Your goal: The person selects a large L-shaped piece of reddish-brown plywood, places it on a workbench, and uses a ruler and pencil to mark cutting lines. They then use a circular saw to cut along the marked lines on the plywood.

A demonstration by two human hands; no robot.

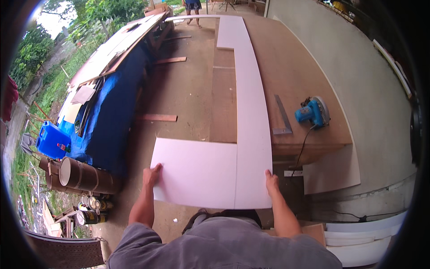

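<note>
A long white panel [253,96] stretches away from me over a brown wooden table, its near end widening to the left. A thin line runs across that wide near part, and the inner edge is cut in steps toward the far end. My left hand [152,175] grips the near part's left edge, thumb on top and fingers mostly hidden underneath. On the opposite edge my right hand [271,183] is closed the same way. To the right, a metal carpenter's square [283,117] and a blue circular saw [313,112] with a dark cord lie on the tabletop.
The brown tabletop [295,67] runs along a grey wall [358,76]. Left stands a bench draped with a blue tarp [103,121], boards on top; near it are a blue jerrycan [53,140], a rusty drum [85,175] and paint cans [92,216]. A person [192,9] stands far off.
</note>
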